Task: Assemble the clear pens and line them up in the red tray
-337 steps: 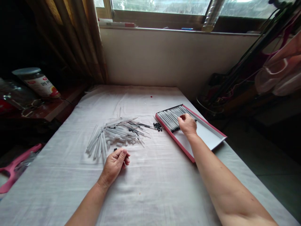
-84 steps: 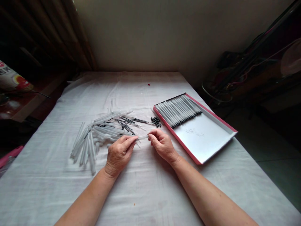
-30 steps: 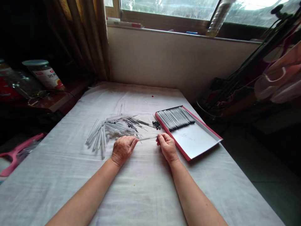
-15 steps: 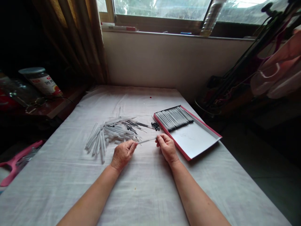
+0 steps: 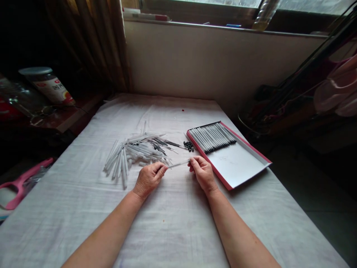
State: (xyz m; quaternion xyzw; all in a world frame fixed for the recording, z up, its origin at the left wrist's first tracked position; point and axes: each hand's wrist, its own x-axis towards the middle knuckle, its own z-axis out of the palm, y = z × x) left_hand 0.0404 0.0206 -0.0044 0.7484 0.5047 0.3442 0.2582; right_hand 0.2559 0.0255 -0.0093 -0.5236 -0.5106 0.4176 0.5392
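Observation:
Between my two hands a thin pen barrel (image 5: 179,164) is stretched, clear to whitish, over the table. My left hand (image 5: 150,178) pinches its left end, and my right hand (image 5: 202,171) pinches the right end; the fingers hide both tips. Just beyond my left hand lies a loose pile of translucent pen barrels (image 5: 122,163). Thin black pen refills (image 5: 158,144) lie at the pile's right side. Small black caps (image 5: 188,146) sit in a heap between the refills and a red-edged tray (image 5: 240,169). In the tray's far part is a row of pens with black ends (image 5: 213,137).
A pale cloth covers the table (image 5: 167,238). On a dark side shelf at the left stands a lidded jar (image 5: 51,87). A pink plastic object (image 5: 21,188) is by the table's left edge. A curtain (image 5: 103,44) and a window sill (image 5: 195,26) lie beyond.
The view has tilted down and shifted slightly, so the surroundings sit differently in frame. Both hands still hold the pen barrel in much the same pose.

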